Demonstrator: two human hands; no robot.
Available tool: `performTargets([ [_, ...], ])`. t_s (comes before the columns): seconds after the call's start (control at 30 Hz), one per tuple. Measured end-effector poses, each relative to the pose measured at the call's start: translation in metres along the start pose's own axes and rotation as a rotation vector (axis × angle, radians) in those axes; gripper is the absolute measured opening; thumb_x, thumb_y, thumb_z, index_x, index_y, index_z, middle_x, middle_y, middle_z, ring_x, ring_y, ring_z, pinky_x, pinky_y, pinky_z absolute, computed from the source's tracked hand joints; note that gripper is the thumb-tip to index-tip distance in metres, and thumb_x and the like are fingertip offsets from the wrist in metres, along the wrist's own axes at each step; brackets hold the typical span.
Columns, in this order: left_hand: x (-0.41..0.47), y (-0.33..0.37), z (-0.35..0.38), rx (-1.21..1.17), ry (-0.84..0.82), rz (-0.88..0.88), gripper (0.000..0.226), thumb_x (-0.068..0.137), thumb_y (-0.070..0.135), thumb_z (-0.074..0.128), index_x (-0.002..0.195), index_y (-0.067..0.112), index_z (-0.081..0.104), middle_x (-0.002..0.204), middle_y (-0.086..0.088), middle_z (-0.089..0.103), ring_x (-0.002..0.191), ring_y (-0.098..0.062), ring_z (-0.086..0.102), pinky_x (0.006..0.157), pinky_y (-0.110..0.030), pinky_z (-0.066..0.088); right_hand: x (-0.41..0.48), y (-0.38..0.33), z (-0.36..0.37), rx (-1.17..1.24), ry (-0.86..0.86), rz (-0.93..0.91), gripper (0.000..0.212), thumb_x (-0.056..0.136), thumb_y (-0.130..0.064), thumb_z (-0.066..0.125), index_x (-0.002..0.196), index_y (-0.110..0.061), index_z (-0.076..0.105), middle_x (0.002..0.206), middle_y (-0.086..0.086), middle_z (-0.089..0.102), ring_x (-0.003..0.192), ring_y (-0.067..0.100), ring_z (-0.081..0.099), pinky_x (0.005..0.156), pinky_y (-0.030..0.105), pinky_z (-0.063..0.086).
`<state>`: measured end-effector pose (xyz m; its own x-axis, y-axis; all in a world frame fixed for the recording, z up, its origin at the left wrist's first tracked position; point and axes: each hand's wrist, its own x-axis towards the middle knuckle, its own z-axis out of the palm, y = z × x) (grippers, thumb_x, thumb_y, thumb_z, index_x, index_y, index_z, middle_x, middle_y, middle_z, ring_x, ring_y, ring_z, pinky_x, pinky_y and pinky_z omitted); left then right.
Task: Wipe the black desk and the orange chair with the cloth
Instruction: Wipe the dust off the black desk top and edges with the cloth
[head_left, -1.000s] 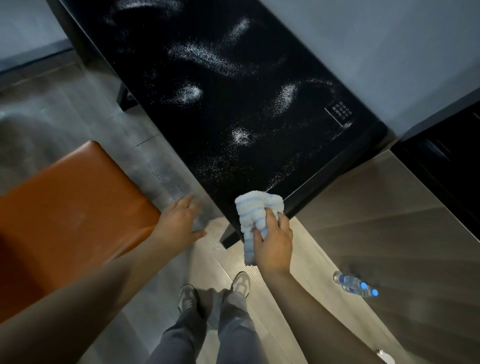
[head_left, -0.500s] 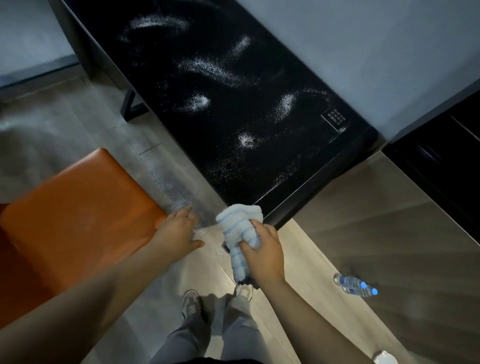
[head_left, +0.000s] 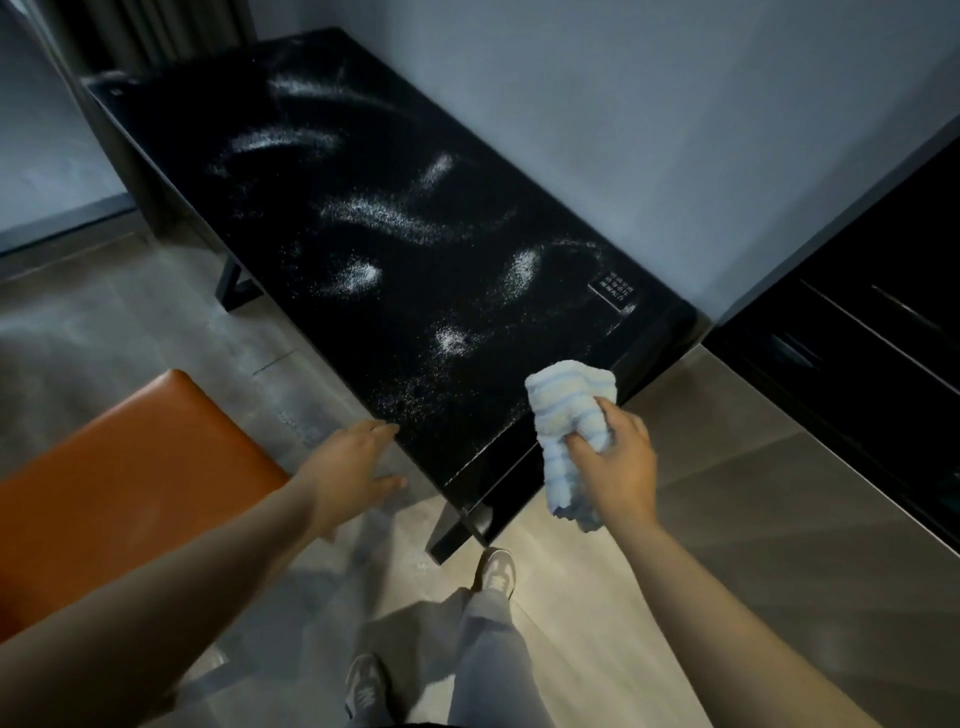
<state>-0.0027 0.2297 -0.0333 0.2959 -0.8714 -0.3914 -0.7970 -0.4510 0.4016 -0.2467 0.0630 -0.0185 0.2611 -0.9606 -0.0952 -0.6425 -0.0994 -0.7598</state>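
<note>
I had the right hand (head_left: 618, 467) bunching the cloth (head_left: 574, 415), its fingers curled round the lower folds so that the striped wad stood up beyond the knuckles and a loose tail hung down below the palm; I judged this grip was meant to offer a thick pad to the surface rather than a flat sheet. The wad was held over the near corner of the black desk (head_left: 395, 291), whether touching it or just above I could not tell. Ahead of those fingertips and off to their left lay the white powder (head_left: 384, 218), scattered in streaks and small heaps over most of the top, so wiping looked barely begun. The left hand (head_left: 353, 467) held nothing, its fingers straight and close together, the tips at the desk's near edge and the thumb spread out below; I took it as a steadying reach, though contact was unclear. Behind that wrist, well apart from the cloth, sat the orange chair (head_left: 135, 467), not yet wiped as far as I could judge.
</note>
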Motion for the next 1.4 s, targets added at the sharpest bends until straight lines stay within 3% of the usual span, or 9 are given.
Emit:
performTargets([
  [0.23, 0.084, 0.064, -0.013, 0.036, -0.034, 0.007, 0.069, 0.09, 0.047, 0.059, 0.147, 0.017, 0.035, 0.149, -0.002, 0.04, 0.133, -0.017, 0.043, 0.11, -0.03, 0.037, 0.119, 0.007, -0.047, 0.006, 0.029, 0.002, 0.029, 0.085, -0.027, 0.064, 0.112, -0.034, 0.061, 0.119, -0.004, 0.053, 0.093, 0.011, 0.055, 0.077, 0.026, 0.042],
  [0.4, 0.148, 0.107, -0.018, 0.05, -0.069, -0.011, 0.07, 0.09, 0.047, 0.059, 0.148, 0.018, 0.033, 0.151, -0.002, 0.037, 0.134, -0.019, 0.041, 0.11, -0.031, 0.036, 0.211, 0.017, -0.067, -0.028, 0.024, -0.019, 0.026, 0.085, -0.023, 0.064, 0.104, -0.04, 0.058, 0.114, -0.007, 0.048, 0.077, 0.0, 0.05, 0.063, 0.014, 0.034],
  [0.53, 0.19, 0.129, -0.018, 0.089, -0.088, -0.026, 0.073, 0.091, 0.047, 0.057, 0.151, 0.018, 0.027, 0.155, -0.002, 0.029, 0.14, -0.022, 0.032, 0.113, -0.036, 0.032, 0.275, 0.027, -0.068, -0.083, -0.009, 0.001, 0.017, 0.086, -0.026, 0.062, 0.1, -0.035, 0.057, 0.114, -0.004, 0.051, 0.081, 0.009, 0.054, 0.061, 0.019, 0.039],
  [0.7, 0.233, 0.143, -0.014, 0.195, -0.142, -0.083, 0.082, 0.09, 0.05, 0.057, 0.154, 0.026, 0.012, 0.162, -0.002, 0.005, 0.149, -0.027, 0.006, 0.12, -0.046, 0.016, 0.34, 0.034, -0.061, -0.177, 0.009, -0.016, 0.022, 0.086, -0.027, 0.059, 0.108, -0.024, 0.061, 0.101, -0.003, 0.056, 0.089, 0.025, 0.06, 0.074, 0.034, 0.049],
  [0.87, 0.267, 0.141, -0.009, 0.282, -0.208, -0.154, 0.099, 0.083, 0.066, 0.053, 0.153, 0.031, -0.008, 0.16, -0.005, -0.018, 0.146, -0.039, -0.01, 0.118, -0.052, 0.01, 0.386, 0.054, -0.051, -0.331, -0.035, -0.032, 0.043, 0.085, -0.023, 0.062, 0.128, -0.023, 0.056, 0.125, 0.009, 0.052, 0.108, 0.031, 0.056, 0.091, 0.039, 0.049],
  [1.0, 0.283, 0.132, 0.001, 0.377, -0.212, -0.139, 0.108, 0.077, 0.076, 0.049, 0.15, 0.032, -0.019, 0.156, -0.005, -0.03, 0.144, -0.04, -0.021, 0.117, -0.059, 0.004, 0.412, 0.072, -0.044, -0.31, -0.017, -0.004, 0.04, 0.086, -0.021, 0.059, 0.126, -0.024, 0.056, 0.13, 0.009, 0.05, 0.115, 0.034, 0.053, 0.097, 0.045, 0.047],
  [1.17, 0.293, 0.122, 0.012, 0.356, -0.228, -0.157, 0.11, 0.076, 0.074, 0.053, 0.149, 0.035, -0.019, 0.155, -0.001, -0.034, 0.145, -0.037, -0.019, 0.117, -0.06, 0.009, 0.42, 0.092, -0.036, -0.342, 0.043, -0.013, 0.029, 0.09, -0.023, 0.058, 0.119, -0.022, 0.059, 0.124, 0.007, 0.056, 0.112, 0.034, 0.055, 0.09, 0.041, 0.048],
  [1.27, 0.296, 0.119, 0.015, 0.322, -0.224, -0.161, 0.112, 0.074, 0.071, 0.059, 0.149, 0.037, -0.017, 0.155, 0.0, -0.034, 0.145, -0.037, -0.02, 0.116, -0.061, 0.011, 0.424, 0.097, -0.034, -0.494, -0.048, -0.055, 0.041, 0.088, -0.021, 0.061, 0.129, -0.024, 0.056, 0.133, 0.006, 0.051, 0.116, 0.035, 0.053, 0.093, 0.045, 0.048],
  [1.4, 0.298, 0.117, 0.017, 0.306, -0.221, -0.158, 0.114, 0.073, 0.07, 0.061, 0.149, 0.037, -0.016, 0.155, 0.0, -0.034, 0.144, -0.038, -0.021, 0.115, -0.063, 0.011, 0.431, 0.096, -0.034, -0.489, -0.114, -0.002, 0.048, 0.088, -0.02, 0.063, 0.135, -0.028, 0.054, 0.138, 0.006, 0.052, 0.117, 0.036, 0.055, 0.096, 0.04, 0.047],
])
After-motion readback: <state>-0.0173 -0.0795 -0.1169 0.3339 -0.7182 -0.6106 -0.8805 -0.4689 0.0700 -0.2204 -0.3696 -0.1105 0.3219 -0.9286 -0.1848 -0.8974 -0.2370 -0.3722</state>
